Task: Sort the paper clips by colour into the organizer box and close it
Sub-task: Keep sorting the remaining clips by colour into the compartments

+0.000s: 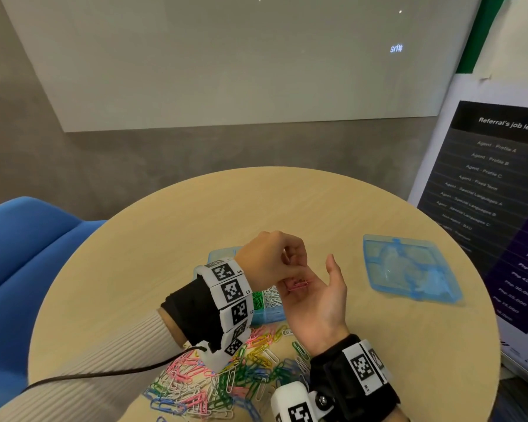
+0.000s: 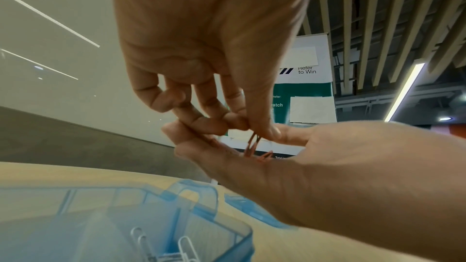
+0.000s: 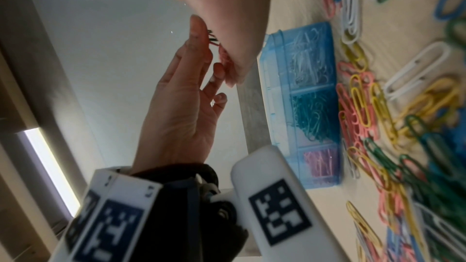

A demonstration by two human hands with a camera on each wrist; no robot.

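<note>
At frame centre, pink clips are pinched by the left hand from the flat, open right hand. Tangled clips could be dropped outside the box.

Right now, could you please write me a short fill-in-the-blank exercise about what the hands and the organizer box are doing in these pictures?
1. The left hand pinches paper clips of the colour ____.
2. Those clips lie in the upturned palm of the ____ hand.
3. The organizer box is open; its lid lies on the table to the ____ of the hands.
4. In the box, the compartment between the white clips and the pink ones holds ____ clips.

Missing words: pink; right; right; green
</note>
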